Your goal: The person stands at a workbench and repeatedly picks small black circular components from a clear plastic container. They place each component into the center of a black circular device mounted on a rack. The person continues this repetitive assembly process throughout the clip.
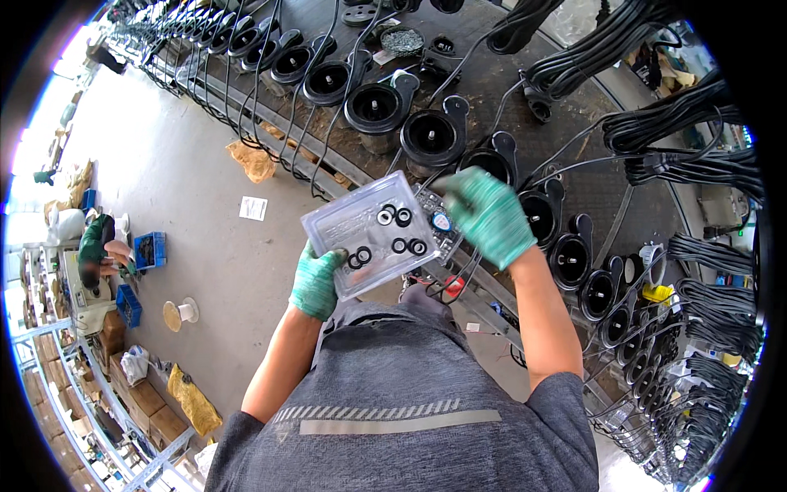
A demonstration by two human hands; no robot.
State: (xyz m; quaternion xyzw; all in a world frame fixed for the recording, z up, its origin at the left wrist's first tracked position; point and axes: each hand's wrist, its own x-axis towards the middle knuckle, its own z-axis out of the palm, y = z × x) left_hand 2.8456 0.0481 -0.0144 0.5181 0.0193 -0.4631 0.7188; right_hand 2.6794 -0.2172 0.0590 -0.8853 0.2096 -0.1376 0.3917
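Observation:
My left hand (316, 283), in a green knitted glove, grips the near-left corner of a clear plastic tray (336, 220), its thumb over the rim. Several small black rings (403, 216), some with pale centres, lie in loose groups in the tray, which is held tilted in front of my body. To the right of the tray my right hand (490, 215), gloved the same way, hovers by the row of round black housings. Its fingertips are dark and smeared by motion, so anything between them is hidden. Nearest to it stands an open black housing (433, 138) with a metal shaft at its centre.
More housings with black cables line the dark workbench (574, 143). Coiled cable bundles (602, 49) hang or lie at the right. A dish of small metal parts (402, 41) sits at the back. On the floor are blue crates (150, 250) and a spool (181, 314); another person works far left.

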